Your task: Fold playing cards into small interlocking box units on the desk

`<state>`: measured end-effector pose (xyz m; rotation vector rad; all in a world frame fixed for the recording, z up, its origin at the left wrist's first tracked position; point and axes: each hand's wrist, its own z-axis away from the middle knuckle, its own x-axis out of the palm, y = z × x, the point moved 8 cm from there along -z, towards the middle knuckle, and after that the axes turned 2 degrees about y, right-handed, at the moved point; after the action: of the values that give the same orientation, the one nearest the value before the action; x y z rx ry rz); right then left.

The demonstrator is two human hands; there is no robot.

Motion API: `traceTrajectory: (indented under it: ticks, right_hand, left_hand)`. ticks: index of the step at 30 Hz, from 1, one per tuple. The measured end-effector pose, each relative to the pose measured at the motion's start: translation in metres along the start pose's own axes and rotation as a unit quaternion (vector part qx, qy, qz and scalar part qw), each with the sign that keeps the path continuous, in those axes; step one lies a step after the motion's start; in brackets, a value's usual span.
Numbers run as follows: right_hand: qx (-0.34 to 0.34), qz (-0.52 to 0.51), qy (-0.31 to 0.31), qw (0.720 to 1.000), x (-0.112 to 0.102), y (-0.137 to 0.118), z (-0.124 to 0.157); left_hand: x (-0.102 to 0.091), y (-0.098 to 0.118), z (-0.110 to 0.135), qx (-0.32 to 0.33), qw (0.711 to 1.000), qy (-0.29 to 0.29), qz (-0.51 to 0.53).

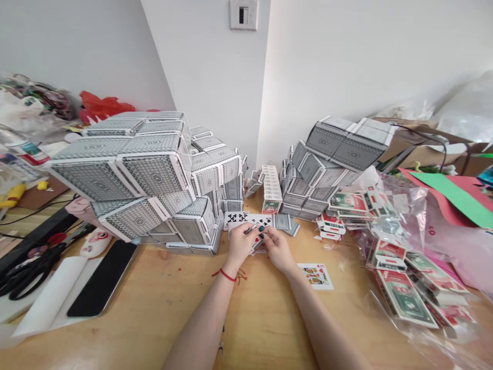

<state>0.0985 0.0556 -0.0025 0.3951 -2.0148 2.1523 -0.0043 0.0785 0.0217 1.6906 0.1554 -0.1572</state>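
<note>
Head view: left hand (242, 242) and right hand (278, 250) pinched a card (257, 246), inboard from near edge of surface (265, 313); light, even pressure likely suited.

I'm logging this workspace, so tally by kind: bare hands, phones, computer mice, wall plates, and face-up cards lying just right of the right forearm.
Left hand and right hand: 2
Phone: 1
Computer mouse: 1
Wall plate: 1
Face-up card: 1
Total: 6
</note>
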Motion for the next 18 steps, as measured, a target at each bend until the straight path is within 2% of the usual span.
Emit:
traceTrajectory:
  ticks: [10,18]
  right_hand:
    - [-0.035,0.037,0.041,0.998,-0.0077,-0.0003,0.0026]
    - [-0.019,0.049,0.043,0.998,-0.0081,-0.0058,0.0034]
  left_hand:
    - [0.003,-0.003,0.0034,-0.018,0.999,0.011,0.04]
    - [0.0054,0.0021,0.0051,0.034,0.998,-0.01,-0.049]
